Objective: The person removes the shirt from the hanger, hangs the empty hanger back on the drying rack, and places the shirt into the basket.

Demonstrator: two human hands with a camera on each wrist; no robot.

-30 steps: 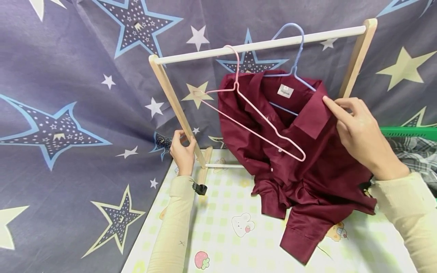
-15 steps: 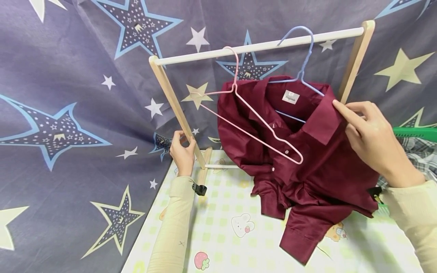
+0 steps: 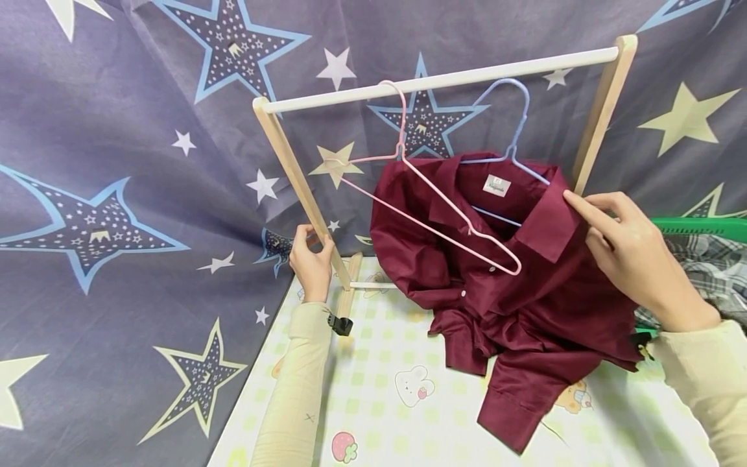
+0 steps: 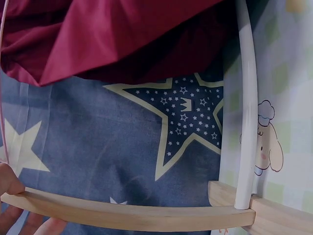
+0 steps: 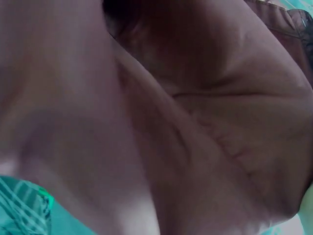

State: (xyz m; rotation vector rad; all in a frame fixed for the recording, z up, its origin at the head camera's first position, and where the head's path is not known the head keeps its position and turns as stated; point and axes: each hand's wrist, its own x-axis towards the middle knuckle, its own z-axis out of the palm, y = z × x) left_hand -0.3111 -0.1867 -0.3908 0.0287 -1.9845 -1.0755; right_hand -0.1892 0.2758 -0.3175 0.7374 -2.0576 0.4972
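Note:
My left hand (image 3: 312, 263) holds the left wooden post (image 3: 292, 162) of a small clothes rack; the left wrist view shows its fingers around that post (image 4: 137, 215). With thumb and fingers my right hand (image 3: 639, 253) pinches a burgundy button-up shirt (image 3: 525, 292) by the collar side and shoulder. A blue hanger (image 3: 517, 133) sits inside the shirt, its hook just under the white rail (image 3: 449, 81). On the rail hangs a bare pink hanger (image 3: 401, 123), in front of the shirt. Shirt fabric (image 5: 234, 137) fills most of the right wrist view.
At the right stands a green basket (image 3: 700, 226) with grey plaid cloth (image 3: 706, 279). A patterned tablecloth (image 3: 379, 389) lies below, where the shirt's cuffs rest. Behind the rack hangs a dark curtain (image 3: 146, 143) with stars.
The blue hanger's hook, earlier over the rail, has come off it and dropped below. My right hand has moved right and down with the shirt. My left hand stays put.

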